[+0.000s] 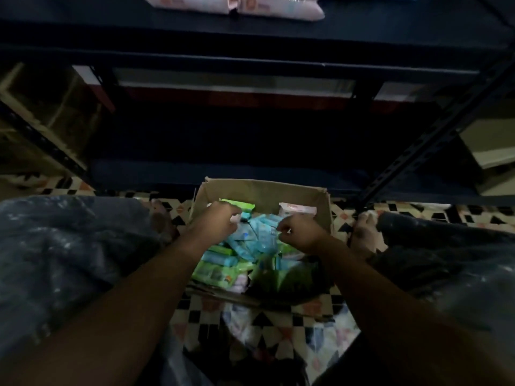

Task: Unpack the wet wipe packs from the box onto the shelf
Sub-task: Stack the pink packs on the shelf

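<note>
- An open cardboard box (264,190) stood on the floor between the person's knees, filled with a jumble of wet wipe packs in blue (250,238), green (211,271) and pink (296,210).
- Both hands reached down into the far half of the box, over the blue packs in the middle of the heap.
- The left hand (218,218) hung over the left side of the pile, near a green pack (239,204) lying against the far wall; its fingers were curled down onto the packs, but the dim, blurred view did not show whether they had closed on one.
- The right hand (299,231) was just beside it to the right, below the pink pack in the far right corner; its fingers were curled in tight, seemingly pinching the wrapping of a blue pack, though the grip could not be made out for certain.
- The two hands were close together yet apart, with blue packs showing between them.
- The floor (278,330) was tiled in a black, white and reddish geometric pattern.
- A dark metal shelf unit (250,54) rose directly behind the box; pink packs (278,6) lay on its upper shelf at the top edge of the view.
- The room was dimly lit.
</note>
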